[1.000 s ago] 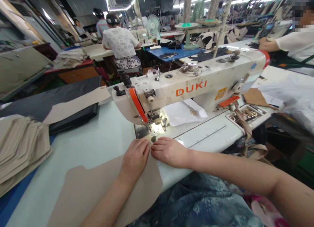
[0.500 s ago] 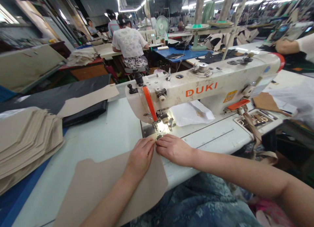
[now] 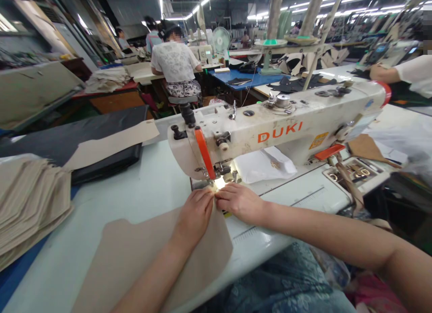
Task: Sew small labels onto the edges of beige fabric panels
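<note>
Beige cloth (image 3: 135, 245), lying flat on the near left part of the pale table (image 3: 162, 182), with its far corner beneath the lit needle end of the sewing machine (image 3: 236, 129). The left hand (image 3: 194, 216) has its grip closed on the cloth near this corner. The right hand (image 3: 241, 205) lies just to the right, fingers bent; whether its grip holds cloth cannot be told. Beneath the machine's arm, a white sheet (image 3: 254, 165); farther right, a tray (image 3: 380, 172) of small metal parts. At left, a stack of beige pieces (image 3: 33, 205); beyond it, a black folded sheet (image 3: 108, 126) bearing a beige strip (image 3: 114, 142).
</note>
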The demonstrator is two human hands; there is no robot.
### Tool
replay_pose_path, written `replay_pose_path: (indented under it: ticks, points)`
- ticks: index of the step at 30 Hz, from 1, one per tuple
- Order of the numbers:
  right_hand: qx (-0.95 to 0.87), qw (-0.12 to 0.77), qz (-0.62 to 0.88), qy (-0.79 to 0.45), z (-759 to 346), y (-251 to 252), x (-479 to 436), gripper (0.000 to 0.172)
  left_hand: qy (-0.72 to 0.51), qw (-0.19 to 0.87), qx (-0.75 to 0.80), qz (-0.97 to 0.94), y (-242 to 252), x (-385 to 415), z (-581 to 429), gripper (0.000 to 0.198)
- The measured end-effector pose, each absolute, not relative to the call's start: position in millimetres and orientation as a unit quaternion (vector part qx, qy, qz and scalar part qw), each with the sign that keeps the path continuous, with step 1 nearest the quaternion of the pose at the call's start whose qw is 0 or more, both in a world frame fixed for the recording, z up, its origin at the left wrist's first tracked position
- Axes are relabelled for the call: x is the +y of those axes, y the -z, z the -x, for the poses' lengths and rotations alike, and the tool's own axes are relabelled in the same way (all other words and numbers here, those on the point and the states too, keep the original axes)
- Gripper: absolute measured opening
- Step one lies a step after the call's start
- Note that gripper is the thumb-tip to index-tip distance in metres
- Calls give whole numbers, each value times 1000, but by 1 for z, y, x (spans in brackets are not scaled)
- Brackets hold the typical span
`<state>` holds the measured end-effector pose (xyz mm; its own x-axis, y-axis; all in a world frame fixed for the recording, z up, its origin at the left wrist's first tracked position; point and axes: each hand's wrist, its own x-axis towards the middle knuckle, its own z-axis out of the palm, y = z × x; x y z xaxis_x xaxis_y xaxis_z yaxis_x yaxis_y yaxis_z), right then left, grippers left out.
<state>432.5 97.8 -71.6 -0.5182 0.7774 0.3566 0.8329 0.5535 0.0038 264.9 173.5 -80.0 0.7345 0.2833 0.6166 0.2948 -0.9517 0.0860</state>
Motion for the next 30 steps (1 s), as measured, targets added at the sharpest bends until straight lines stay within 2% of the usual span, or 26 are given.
replay_pose_path:
  ticks: [30]
  points:
    - [-861,140,482,77,-439,73,115,17,314,-24,-194,929,81,191,-270,26]
